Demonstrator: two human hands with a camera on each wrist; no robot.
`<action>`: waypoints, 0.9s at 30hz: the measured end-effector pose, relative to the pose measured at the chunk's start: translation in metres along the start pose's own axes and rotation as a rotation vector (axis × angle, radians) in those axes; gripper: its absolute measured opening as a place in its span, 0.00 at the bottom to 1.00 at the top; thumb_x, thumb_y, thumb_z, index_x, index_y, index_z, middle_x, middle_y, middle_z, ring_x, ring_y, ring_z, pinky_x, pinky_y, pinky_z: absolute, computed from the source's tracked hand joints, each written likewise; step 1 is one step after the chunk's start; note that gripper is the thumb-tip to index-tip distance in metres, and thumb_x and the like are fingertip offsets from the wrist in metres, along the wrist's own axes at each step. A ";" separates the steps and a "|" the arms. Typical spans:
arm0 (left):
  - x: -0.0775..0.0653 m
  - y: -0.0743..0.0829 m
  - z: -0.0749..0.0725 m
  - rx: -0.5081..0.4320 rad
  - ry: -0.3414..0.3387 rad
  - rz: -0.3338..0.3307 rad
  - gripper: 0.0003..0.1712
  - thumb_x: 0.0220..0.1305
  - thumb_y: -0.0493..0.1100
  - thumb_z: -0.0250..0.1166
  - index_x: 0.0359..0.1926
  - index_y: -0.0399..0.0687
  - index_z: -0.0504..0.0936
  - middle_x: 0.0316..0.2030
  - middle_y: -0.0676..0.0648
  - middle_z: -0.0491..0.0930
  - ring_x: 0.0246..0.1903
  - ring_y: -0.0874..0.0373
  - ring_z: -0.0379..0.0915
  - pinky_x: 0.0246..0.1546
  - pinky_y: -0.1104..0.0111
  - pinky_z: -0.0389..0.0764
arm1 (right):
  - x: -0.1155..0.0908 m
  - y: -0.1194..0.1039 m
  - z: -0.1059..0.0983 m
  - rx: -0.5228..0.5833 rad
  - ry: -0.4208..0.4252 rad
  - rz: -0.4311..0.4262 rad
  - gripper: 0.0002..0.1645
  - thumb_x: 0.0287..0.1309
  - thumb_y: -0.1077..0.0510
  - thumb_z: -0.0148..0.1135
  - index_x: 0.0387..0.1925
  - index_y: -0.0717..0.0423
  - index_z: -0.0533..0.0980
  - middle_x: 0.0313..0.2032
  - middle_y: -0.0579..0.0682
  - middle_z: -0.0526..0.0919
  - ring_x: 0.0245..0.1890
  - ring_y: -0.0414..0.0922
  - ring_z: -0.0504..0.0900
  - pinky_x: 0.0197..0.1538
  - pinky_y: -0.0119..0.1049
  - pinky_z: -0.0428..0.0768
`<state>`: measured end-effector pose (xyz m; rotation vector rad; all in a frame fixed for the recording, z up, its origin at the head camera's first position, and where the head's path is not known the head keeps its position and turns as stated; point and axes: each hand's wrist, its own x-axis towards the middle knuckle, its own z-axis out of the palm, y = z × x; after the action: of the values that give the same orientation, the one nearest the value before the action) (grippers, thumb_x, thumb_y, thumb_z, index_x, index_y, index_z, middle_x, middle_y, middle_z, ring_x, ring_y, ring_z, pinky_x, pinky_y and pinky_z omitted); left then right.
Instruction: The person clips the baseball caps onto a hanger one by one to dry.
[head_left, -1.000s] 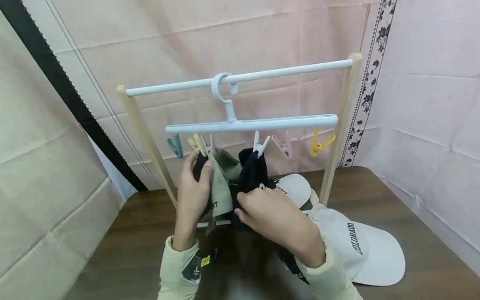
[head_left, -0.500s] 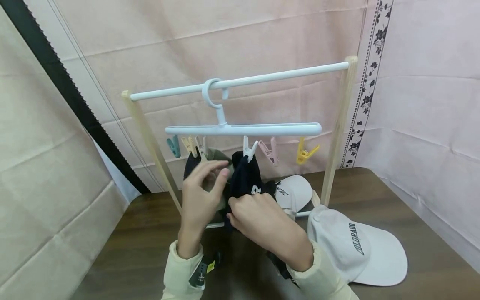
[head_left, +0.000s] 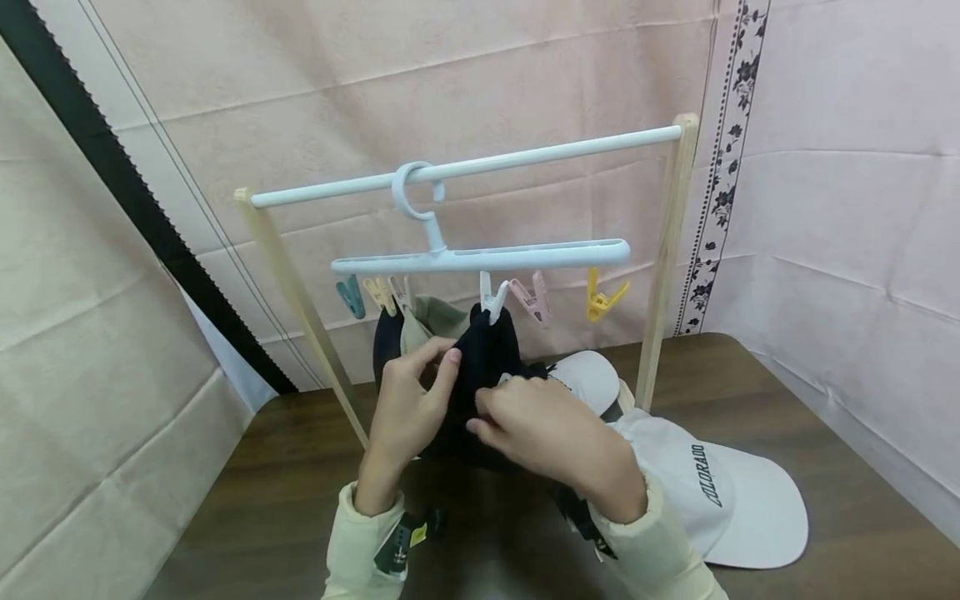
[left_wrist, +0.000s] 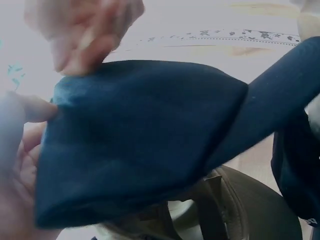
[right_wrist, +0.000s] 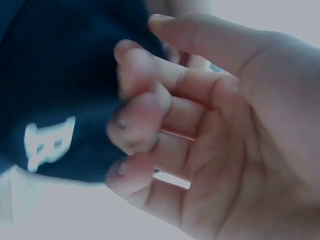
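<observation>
A navy cap (head_left: 482, 354) hangs by a white clothespin (head_left: 492, 298) under a light blue hanger (head_left: 487, 258). My left hand (head_left: 412, 404) pinches the cap's left edge between thumb and fingers. In the left wrist view the cloth stretches flat across the middle, with the thumb on its left edge. My right hand (head_left: 555, 421) is at the cap's right side. In the right wrist view its fingers (right_wrist: 137, 120) are loosely bent beside the cloth, the thumb apart and nothing between. A white letter (right_wrist: 47, 145) shows on the cap there.
A green cap (head_left: 435, 315) and another dark cap (head_left: 387, 337) hang at the left. Teal (head_left: 351, 296), pink (head_left: 534, 298) and yellow (head_left: 600, 298) clothespins hang without caps. White caps (head_left: 682, 475) lie at the right on the brown table (head_left: 262, 500). The rack's wooden posts (head_left: 663, 258) flank the hanger.
My left hand has left the dark cap at the left, moved right and taken the navy cap's edge. The navy cap is now drawn out wider. The right hand stays near it.
</observation>
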<state>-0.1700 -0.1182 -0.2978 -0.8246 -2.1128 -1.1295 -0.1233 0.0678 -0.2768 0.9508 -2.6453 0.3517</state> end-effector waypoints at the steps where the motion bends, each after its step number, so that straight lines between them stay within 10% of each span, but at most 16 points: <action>1: 0.000 -0.001 0.001 -0.005 -0.005 0.011 0.11 0.75 0.42 0.55 0.40 0.48 0.84 0.25 0.54 0.76 0.24 0.61 0.69 0.27 0.68 0.72 | 0.000 0.005 -0.001 0.003 0.001 0.018 0.17 0.68 0.49 0.60 0.23 0.46 0.71 0.16 0.39 0.67 0.16 0.36 0.68 0.22 0.34 0.70; 11: 0.002 -0.004 0.007 -0.110 -0.059 0.140 0.17 0.74 0.33 0.45 0.24 0.47 0.64 0.19 0.53 0.57 0.17 0.61 0.53 0.19 0.69 0.59 | -0.006 0.050 -0.007 0.204 0.198 0.212 0.10 0.69 0.48 0.59 0.41 0.49 0.73 0.33 0.43 0.81 0.28 0.39 0.76 0.31 0.36 0.76; 20: 0.000 -0.014 0.002 -0.294 -0.151 0.157 0.16 0.68 0.31 0.40 0.30 0.42 0.73 0.23 0.50 0.65 0.21 0.60 0.63 0.24 0.69 0.68 | 0.001 0.075 -0.001 0.511 0.134 -0.002 0.31 0.72 0.49 0.56 0.71 0.46 0.60 0.68 0.45 0.66 0.65 0.45 0.69 0.67 0.50 0.68; 27: -0.001 -0.027 -0.007 -0.484 -0.152 0.152 0.33 0.80 0.54 0.38 0.43 0.30 0.80 0.32 0.49 0.81 0.29 0.61 0.76 0.31 0.68 0.81 | 0.002 0.088 -0.004 0.590 0.087 -0.103 0.19 0.70 0.53 0.58 0.60 0.48 0.70 0.48 0.45 0.78 0.51 0.42 0.77 0.57 0.45 0.76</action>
<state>-0.1881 -0.1369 -0.3082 -1.3039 -1.8734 -1.5625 -0.1813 0.1336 -0.2835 1.1932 -2.4346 1.1603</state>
